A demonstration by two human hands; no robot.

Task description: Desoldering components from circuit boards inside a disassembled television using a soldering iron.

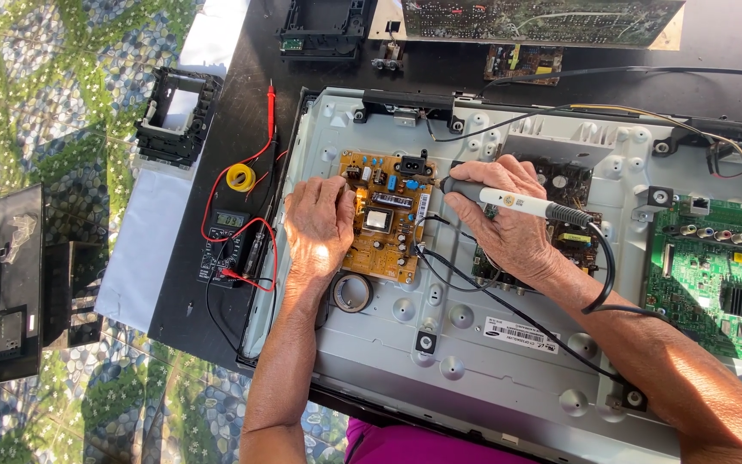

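My left hand (319, 225) rests fingers-down on the left edge of a tan power supply board (386, 216) mounted in a grey metal television back panel (457, 344). My right hand (508, 219) grips a white and black pen-shaped soldering iron (517, 203), its tip pointing left toward the board's upper right corner. A black cord (599, 283) runs from the iron's end down across the panel.
A green main board (710, 279) sits at the panel's right. A multimeter (227, 241) with red and black leads, a yellow solder spool (240, 177) and a tape roll (352, 292) lie left. Black plastic parts (178, 116) and another circuit board (534, 21) lie beyond.
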